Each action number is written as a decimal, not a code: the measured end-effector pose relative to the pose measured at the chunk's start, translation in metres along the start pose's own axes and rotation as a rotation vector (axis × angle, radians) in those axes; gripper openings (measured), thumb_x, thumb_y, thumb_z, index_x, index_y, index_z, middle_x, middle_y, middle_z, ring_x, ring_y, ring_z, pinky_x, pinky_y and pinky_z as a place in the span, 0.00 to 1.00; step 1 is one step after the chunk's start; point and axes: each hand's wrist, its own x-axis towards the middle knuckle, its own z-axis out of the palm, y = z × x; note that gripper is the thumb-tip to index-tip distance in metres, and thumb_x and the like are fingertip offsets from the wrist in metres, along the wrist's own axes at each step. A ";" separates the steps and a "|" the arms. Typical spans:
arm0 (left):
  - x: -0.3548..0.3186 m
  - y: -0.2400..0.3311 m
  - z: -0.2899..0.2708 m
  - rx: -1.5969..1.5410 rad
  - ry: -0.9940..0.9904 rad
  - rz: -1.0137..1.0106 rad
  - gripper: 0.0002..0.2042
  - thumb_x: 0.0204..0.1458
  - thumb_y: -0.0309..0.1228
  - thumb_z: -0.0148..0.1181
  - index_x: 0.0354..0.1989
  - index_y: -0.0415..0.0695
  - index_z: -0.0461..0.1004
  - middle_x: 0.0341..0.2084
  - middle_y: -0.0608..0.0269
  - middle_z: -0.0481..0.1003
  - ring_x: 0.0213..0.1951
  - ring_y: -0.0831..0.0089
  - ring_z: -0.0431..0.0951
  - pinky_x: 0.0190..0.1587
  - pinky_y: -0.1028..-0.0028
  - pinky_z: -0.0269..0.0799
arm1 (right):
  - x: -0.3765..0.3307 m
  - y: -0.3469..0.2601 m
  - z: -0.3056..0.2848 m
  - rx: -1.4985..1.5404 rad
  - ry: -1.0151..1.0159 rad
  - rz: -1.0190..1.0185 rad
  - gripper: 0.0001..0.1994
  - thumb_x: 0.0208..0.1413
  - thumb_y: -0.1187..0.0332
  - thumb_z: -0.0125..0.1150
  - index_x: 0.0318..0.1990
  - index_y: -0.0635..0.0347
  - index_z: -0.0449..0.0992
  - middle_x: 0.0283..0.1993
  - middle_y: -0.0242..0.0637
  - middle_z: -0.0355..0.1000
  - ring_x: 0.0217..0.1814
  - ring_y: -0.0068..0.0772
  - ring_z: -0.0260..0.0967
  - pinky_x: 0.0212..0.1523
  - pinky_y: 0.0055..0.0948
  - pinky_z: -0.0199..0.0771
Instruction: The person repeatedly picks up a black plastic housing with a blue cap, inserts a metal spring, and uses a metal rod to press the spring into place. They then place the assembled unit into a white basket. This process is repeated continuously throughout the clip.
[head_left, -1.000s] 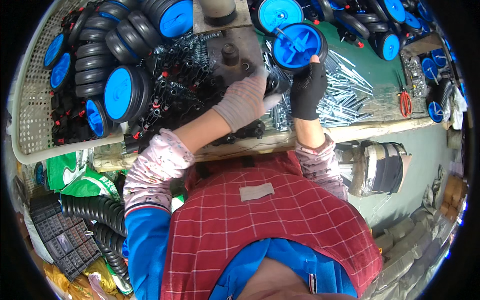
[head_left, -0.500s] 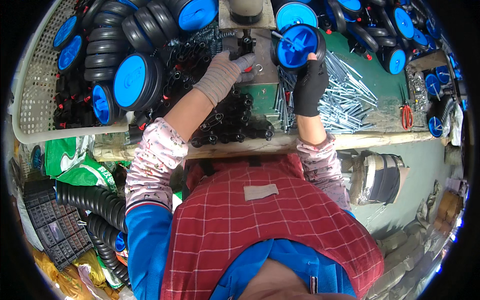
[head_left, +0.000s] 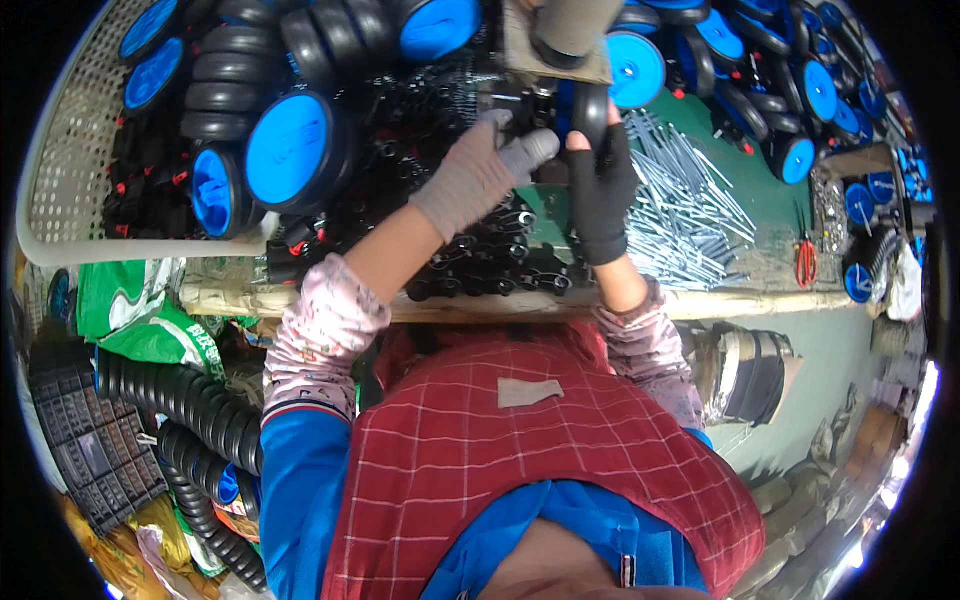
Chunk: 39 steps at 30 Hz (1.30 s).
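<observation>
My right hand [head_left: 600, 195], in a black glove with bare fingertips, grips a black-tyred wheel [head_left: 590, 112] turned edge-on. The wheel stands just beneath the metal press head [head_left: 570, 45]. My left hand [head_left: 480, 170], in a grey glove, has its fingers closed around a dark plastic fitting [head_left: 522, 122] beside the wheel. A short metal pin [head_left: 505, 97] shows between fitting and wheel. How far it enters the fitting is hidden. Several similar black fittings [head_left: 490, 265] lie below my left hand.
Silver rods [head_left: 685, 200] lie in a pile right of my right hand, with red-handled scissors [head_left: 805, 262] farther right. Blue-centred wheels [head_left: 290, 148] are stacked on the left near a white perforated basket [head_left: 70, 160]. More wheels [head_left: 820, 90] fill the far right.
My right hand has brought the wheel left and turned it from face-up to edge-on, against the fitting in my left hand. The whole view has shifted slightly.
</observation>
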 end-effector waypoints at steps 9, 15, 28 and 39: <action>-0.088 0.079 -0.136 1.078 0.614 0.581 0.27 0.50 0.38 0.69 0.57 0.43 0.70 0.51 0.49 0.75 0.51 0.52 0.77 0.55 0.61 0.72 | 0.114 0.062 -0.086 -0.503 -0.473 0.090 0.22 0.57 0.49 0.64 0.48 0.58 0.74 0.35 0.48 0.75 0.34 0.45 0.76 0.36 0.38 0.72; -0.057 0.140 -0.212 1.506 0.210 -0.001 0.34 0.42 0.37 0.74 0.61 0.45 0.69 0.48 0.44 0.77 0.54 0.50 0.76 0.57 0.61 0.71 | 0.214 0.046 -0.150 -0.813 -0.263 -0.537 0.18 0.61 0.59 0.55 0.56 0.52 0.72 0.52 0.37 0.72 0.55 0.33 0.66 0.58 0.41 0.61; -0.010 0.172 -0.183 1.805 -0.142 -0.299 0.41 0.32 0.40 0.78 0.57 0.35 0.67 0.44 0.43 0.78 0.49 0.52 0.78 0.53 0.62 0.73 | 0.097 0.127 -0.071 -0.860 -0.614 -0.550 0.08 0.51 0.69 0.61 0.39 0.51 0.77 0.36 0.41 0.75 0.42 0.47 0.74 0.38 0.44 0.74; -0.058 0.148 -0.201 1.026 0.318 -0.010 0.31 0.46 0.40 0.74 0.55 0.34 0.72 0.42 0.54 0.80 0.44 0.71 0.80 0.50 0.70 0.75 | 0.093 0.091 -0.080 -0.467 -0.596 -0.469 0.10 0.58 0.66 0.62 0.47 0.46 0.81 0.37 0.39 0.76 0.38 0.45 0.74 0.37 0.36 0.73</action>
